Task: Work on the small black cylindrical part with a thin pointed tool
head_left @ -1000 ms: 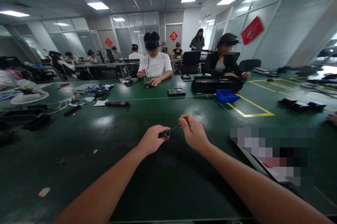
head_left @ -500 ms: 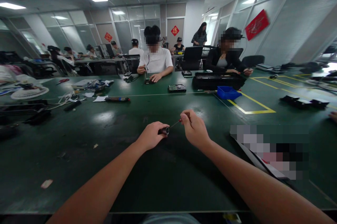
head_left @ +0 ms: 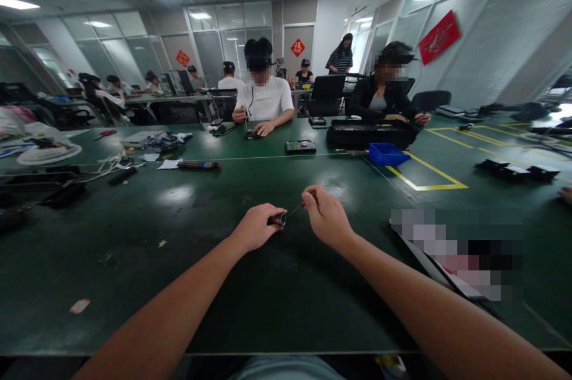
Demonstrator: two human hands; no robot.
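Near the middle of the green table (head_left: 147, 290), my left hand (head_left: 257, 228) is closed around a short dark cylinder (head_left: 280, 219) with a round, metallic-looking end facing right. My right hand (head_left: 329, 216) grips a thin screwdriver (head_left: 297, 209) with a reddish handle, mostly covered by the fingers. Its slim shaft slants down and left toward the cylinder's end. Whether the tip touches the cylinder or sits just beside it, I cannot tell. Both forearms reach in from the table's front edge.
A blue bin (head_left: 388, 155), a circuit-board drive (head_left: 301, 146) and a long black housing (head_left: 370, 134) lie farther back. A dark cylindrical tool (head_left: 199, 165) is at left-centre. A blurred-out flat item (head_left: 456, 261) lies right of my forearm. Two people work across the table.
My right hand has shifted slightly left with the screwdriver, and less of the shaft shows. My left hand keeps its hold on the cylinder. The view has tilted a little.
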